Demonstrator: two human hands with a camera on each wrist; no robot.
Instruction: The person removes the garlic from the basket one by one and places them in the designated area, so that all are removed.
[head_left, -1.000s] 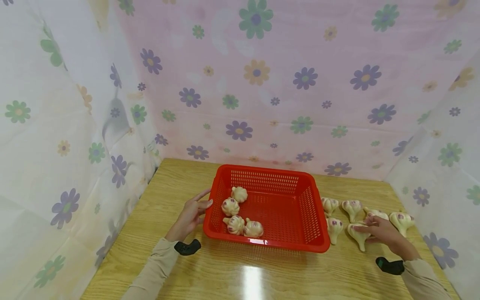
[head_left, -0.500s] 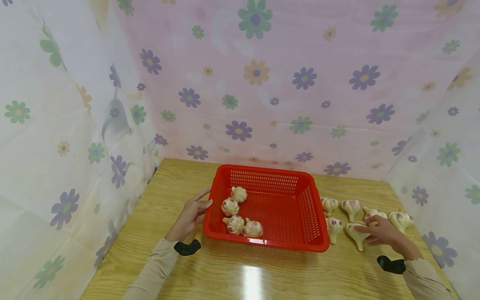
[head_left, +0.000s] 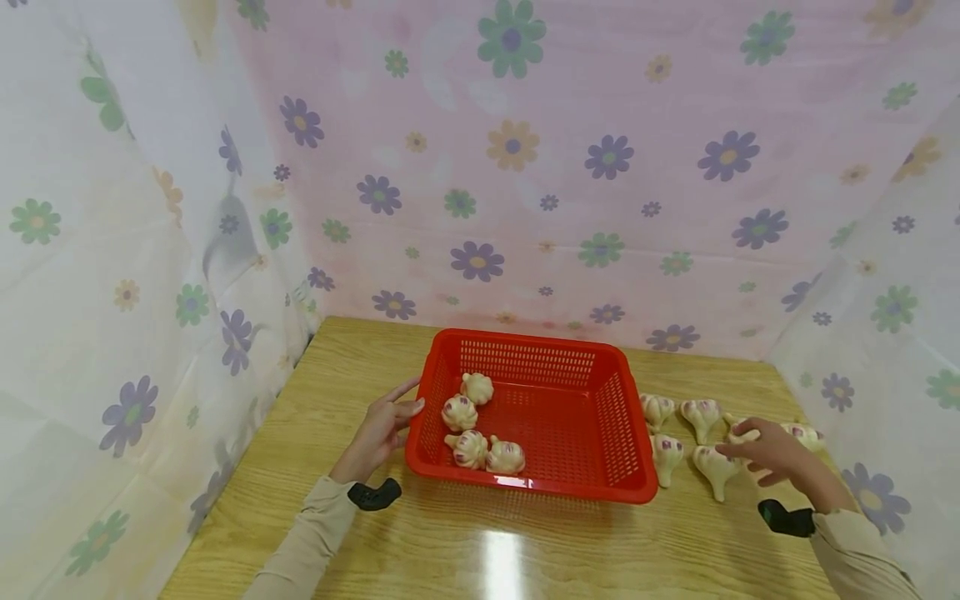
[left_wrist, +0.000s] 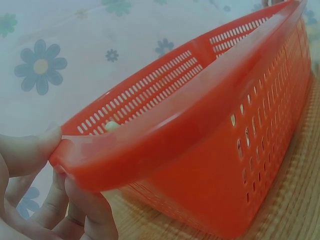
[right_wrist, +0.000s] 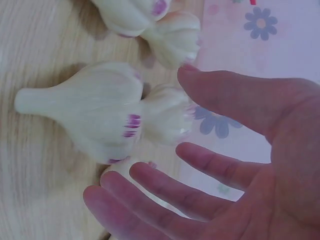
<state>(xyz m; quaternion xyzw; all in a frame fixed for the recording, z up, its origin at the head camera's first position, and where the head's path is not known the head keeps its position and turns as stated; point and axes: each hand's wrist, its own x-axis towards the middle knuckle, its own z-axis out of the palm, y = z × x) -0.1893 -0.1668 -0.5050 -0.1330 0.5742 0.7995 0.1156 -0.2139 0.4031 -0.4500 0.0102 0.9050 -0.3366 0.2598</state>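
A red plastic basket (head_left: 536, 487) with slotted walls stands mid-table. My left hand (head_left: 377, 437) pinches its left rim; the left wrist view has the thumb over the lip (left_wrist: 165, 125) and the fingers curled below. Several garlic bulbs lie inside, among them one in the front (head_left: 507, 457) and one farther back (head_left: 477, 388). To the right, more bulbs lie in two loose rows. Over these hovers my right hand (head_left: 780, 458), its fingers spread and holding nothing. Its fingertips are near a long-necked garlic bulb (right_wrist: 95, 107), and it partly hides the bulbs behind.
A wooden table (head_left: 405, 550) carries everything. Flowered cloth (head_left: 517, 208) hangs behind it and on both sides. Dark straps (head_left: 375, 495) sit on the wrists. One garlic bulb (head_left: 658, 410) lies right beside the basket's right wall, and another (head_left: 806, 435) is near the table's right edge.
My right hand has drawn slightly up and to the right, off the front garlic bulb, and its fingers have spread. The left hand and the basket stay where they were.
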